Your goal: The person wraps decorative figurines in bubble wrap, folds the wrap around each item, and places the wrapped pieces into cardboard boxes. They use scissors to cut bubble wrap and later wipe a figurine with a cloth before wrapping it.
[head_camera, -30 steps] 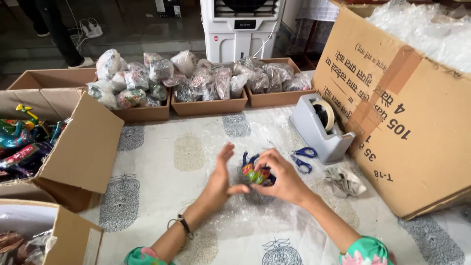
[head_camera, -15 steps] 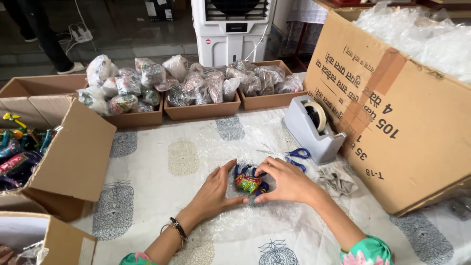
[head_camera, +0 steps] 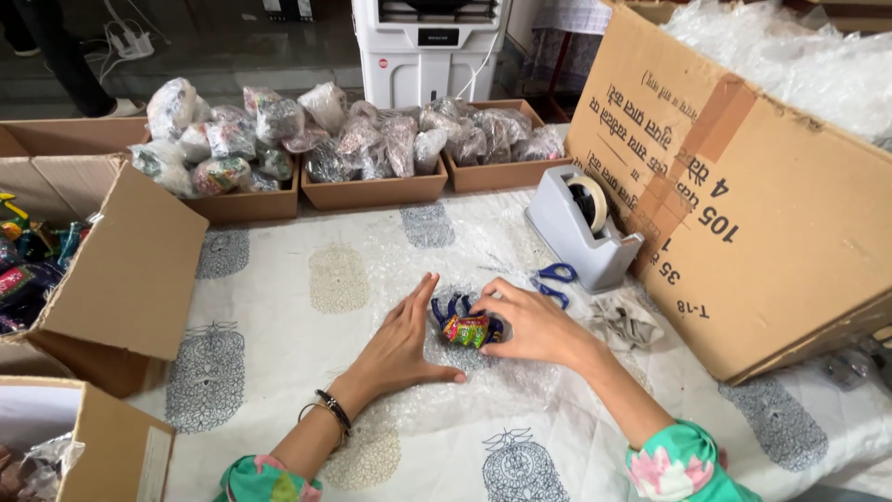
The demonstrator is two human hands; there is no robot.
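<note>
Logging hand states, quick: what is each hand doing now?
Left hand: open, flat on the bubble wrap.
Right hand: closed on the colourful figurine.

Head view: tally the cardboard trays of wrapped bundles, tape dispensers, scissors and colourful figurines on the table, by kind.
Cardboard trays of wrapped bundles: 3
Grey tape dispenser: 1
Blue-handled scissors: 1
Colourful figurine, between the left hand and right hand: 1
Total: 6
</note>
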